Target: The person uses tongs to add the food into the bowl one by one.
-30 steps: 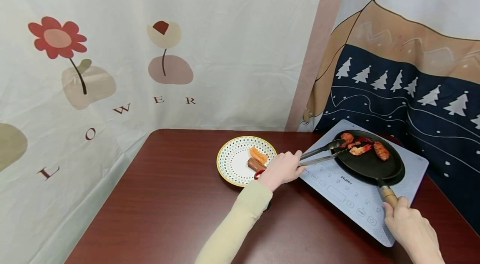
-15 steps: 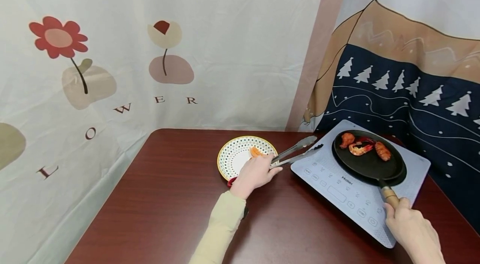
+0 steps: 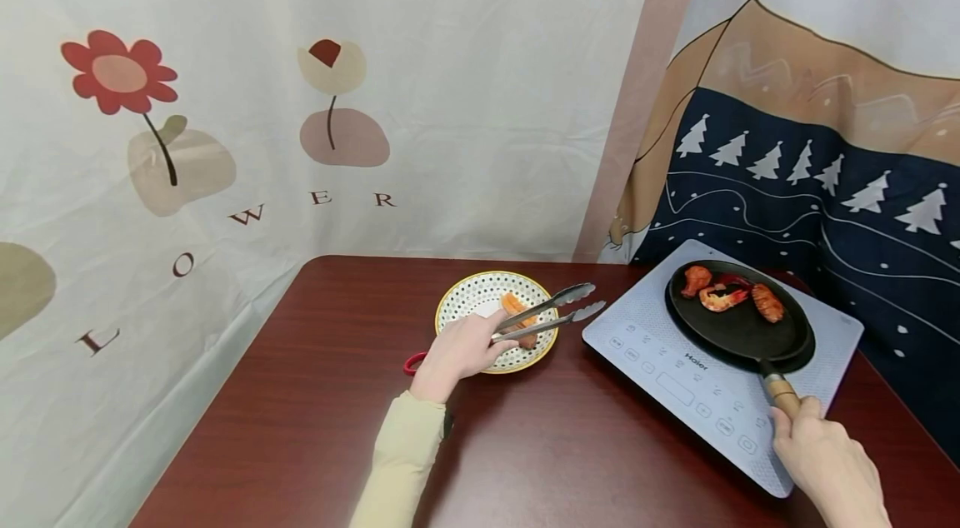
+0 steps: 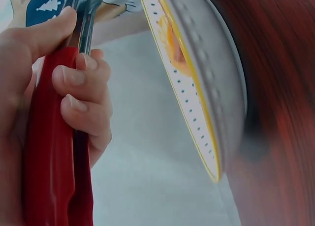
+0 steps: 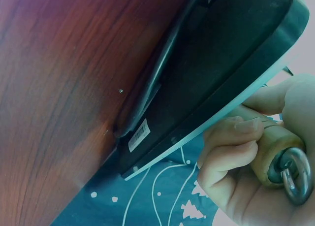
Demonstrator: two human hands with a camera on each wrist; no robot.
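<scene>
gripping slightly spread tongs [image 3: 573, 294] by their red handles [image 4: 50, 157] in a curled left hand [image 3: 461, 349], over the plate [image 3: 460, 306] of food [image 3: 513, 304]; clasping, in a closed right hand [image 3: 831, 453], the wooden handle [image 3: 782, 395] of the pan [image 3: 735, 338] resting on the pale cooktop [image 3: 645, 353].

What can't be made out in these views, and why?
Head: sausage, partly behind the tongs.
Head: induction cooktop, symbols too small to read.
Head: frying pan handle, end covered by the right hand.
Left wrist: the tongs' tips, cut off by the top edge.
Right wrist: barcode label, print too small.
</scene>
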